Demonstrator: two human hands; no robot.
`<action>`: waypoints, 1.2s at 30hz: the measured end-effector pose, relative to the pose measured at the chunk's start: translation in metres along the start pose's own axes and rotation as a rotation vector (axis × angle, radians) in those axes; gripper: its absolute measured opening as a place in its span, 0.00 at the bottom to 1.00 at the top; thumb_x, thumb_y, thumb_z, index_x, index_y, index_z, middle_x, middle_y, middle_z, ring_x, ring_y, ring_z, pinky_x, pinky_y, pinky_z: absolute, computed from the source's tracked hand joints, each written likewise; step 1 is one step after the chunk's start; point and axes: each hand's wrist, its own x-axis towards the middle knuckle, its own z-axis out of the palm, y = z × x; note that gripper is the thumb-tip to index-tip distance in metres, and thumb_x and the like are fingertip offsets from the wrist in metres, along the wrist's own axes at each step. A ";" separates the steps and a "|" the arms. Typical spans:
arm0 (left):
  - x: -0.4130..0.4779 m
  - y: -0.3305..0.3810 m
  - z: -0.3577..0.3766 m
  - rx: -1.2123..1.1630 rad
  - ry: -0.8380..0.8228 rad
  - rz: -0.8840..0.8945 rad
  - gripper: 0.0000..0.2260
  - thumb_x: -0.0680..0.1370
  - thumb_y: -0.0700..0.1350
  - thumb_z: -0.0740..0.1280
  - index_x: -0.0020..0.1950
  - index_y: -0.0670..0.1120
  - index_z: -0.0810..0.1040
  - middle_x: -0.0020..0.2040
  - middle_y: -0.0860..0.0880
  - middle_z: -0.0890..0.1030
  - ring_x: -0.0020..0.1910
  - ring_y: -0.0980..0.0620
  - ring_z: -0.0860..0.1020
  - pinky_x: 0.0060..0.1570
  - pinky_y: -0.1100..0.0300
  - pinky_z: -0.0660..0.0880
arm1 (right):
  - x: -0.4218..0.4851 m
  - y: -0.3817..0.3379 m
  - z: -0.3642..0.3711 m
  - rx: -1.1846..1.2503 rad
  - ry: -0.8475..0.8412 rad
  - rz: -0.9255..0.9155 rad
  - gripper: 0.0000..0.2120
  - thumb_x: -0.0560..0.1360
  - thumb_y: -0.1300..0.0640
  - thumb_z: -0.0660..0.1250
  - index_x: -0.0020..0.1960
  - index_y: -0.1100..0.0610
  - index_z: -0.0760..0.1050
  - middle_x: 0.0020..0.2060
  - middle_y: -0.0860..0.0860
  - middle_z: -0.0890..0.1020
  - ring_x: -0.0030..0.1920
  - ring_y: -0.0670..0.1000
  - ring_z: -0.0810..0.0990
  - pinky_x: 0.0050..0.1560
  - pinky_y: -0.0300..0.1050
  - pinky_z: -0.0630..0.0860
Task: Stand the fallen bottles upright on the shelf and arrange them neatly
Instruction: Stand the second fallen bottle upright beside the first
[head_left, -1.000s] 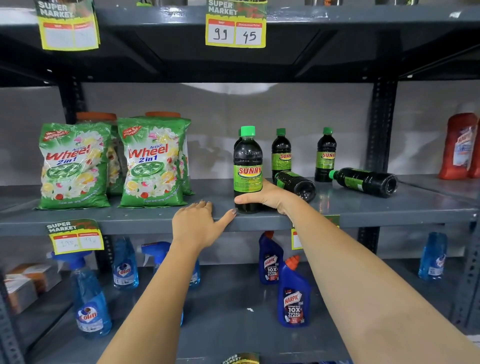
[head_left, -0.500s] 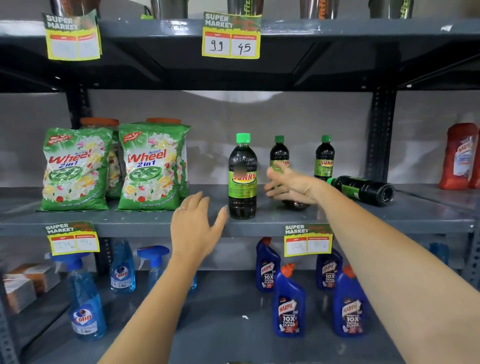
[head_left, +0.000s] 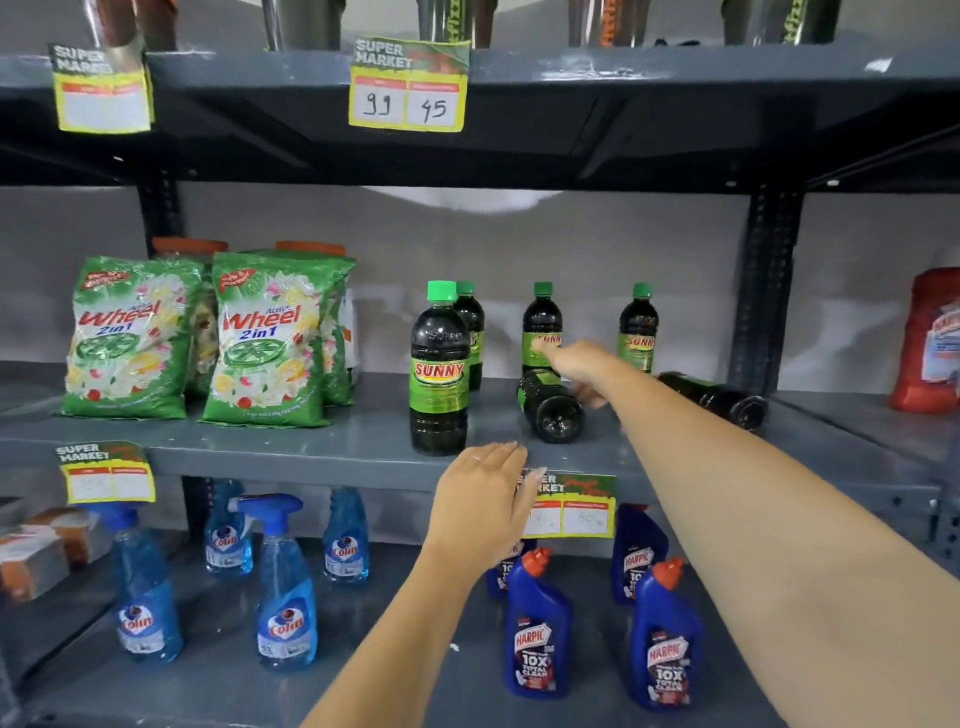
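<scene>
Several dark Sunny bottles with green caps and labels are on the grey middle shelf (head_left: 311, 447). One stands upright at the front (head_left: 439, 369), with another (head_left: 471, 332) right behind it. Two more stand at the back (head_left: 542, 325) (head_left: 639, 327). One fallen bottle (head_left: 553, 413) lies with its base towards me. A second fallen bottle (head_left: 719, 397) lies further right, partly hidden by my forearm. My right hand (head_left: 576, 364) hovers over the nearer fallen bottle's upper part, fingers spread, holding nothing. My left hand (head_left: 483, 499) is open in front of the shelf edge.
Green Wheel detergent bags (head_left: 265, 338) stand at the left of the same shelf, and a red bottle (head_left: 930, 343) at the far right. Below are blue Colin sprays (head_left: 285, 587) and Harpic bottles (head_left: 537, 634). Price tags (head_left: 569, 506) hang from the shelf edges.
My right hand let go of the front upright bottle and moved back and right to the nearer fallen bottle. My left hand slid right, off the shelf top, to in front of its edge.
</scene>
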 end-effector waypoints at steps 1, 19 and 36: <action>0.001 0.001 0.000 0.000 0.017 -0.003 0.19 0.80 0.52 0.57 0.54 0.43 0.83 0.51 0.48 0.85 0.50 0.50 0.82 0.55 0.59 0.74 | 0.001 -0.003 0.002 -0.028 -0.024 0.010 0.38 0.75 0.29 0.56 0.70 0.59 0.69 0.66 0.61 0.75 0.63 0.62 0.77 0.63 0.55 0.74; 0.002 0.003 0.002 -0.022 0.101 -0.002 0.04 0.74 0.43 0.72 0.47 0.45 0.84 0.44 0.50 0.85 0.42 0.52 0.82 0.48 0.61 0.75 | 0.005 0.039 0.030 0.376 0.207 -0.066 0.38 0.59 0.42 0.82 0.61 0.55 0.68 0.55 0.52 0.80 0.54 0.56 0.79 0.57 0.55 0.77; 0.000 0.002 0.006 -0.064 0.083 -0.010 0.15 0.78 0.48 0.59 0.51 0.45 0.84 0.48 0.50 0.85 0.47 0.52 0.82 0.51 0.58 0.77 | 0.020 0.059 0.032 0.588 0.000 -0.142 0.49 0.66 0.57 0.80 0.76 0.51 0.53 0.60 0.49 0.74 0.62 0.53 0.73 0.66 0.52 0.69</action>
